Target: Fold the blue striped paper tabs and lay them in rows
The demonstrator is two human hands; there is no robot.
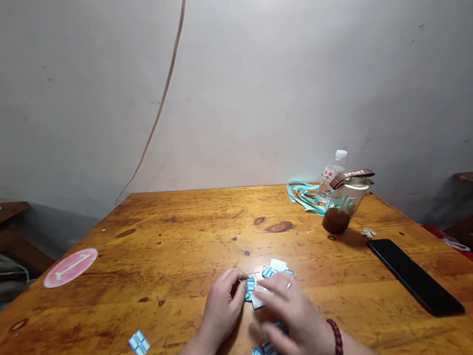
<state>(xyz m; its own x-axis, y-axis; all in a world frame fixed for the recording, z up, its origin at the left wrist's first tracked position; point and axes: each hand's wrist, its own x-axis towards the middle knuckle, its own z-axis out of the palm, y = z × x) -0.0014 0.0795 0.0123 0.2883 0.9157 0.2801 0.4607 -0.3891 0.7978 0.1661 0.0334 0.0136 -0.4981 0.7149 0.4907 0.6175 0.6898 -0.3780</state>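
blue-and-white card (250,289) is touched at its left edge by the nearer left hand (222,303), fingertips curled, grip untellable; to its right, the right hand (298,316) is held loosely spread.

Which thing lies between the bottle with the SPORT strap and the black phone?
In the head view, a small whitish cluster lies between the strapped bottle and the black phone.

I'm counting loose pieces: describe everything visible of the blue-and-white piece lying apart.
The blue-and-white piece looks small and roughly square, its pale panels framed and divided by blue lines. Its material is unclear. It lies on the wooden table, turned askew, left of the left hand, touching only the table.
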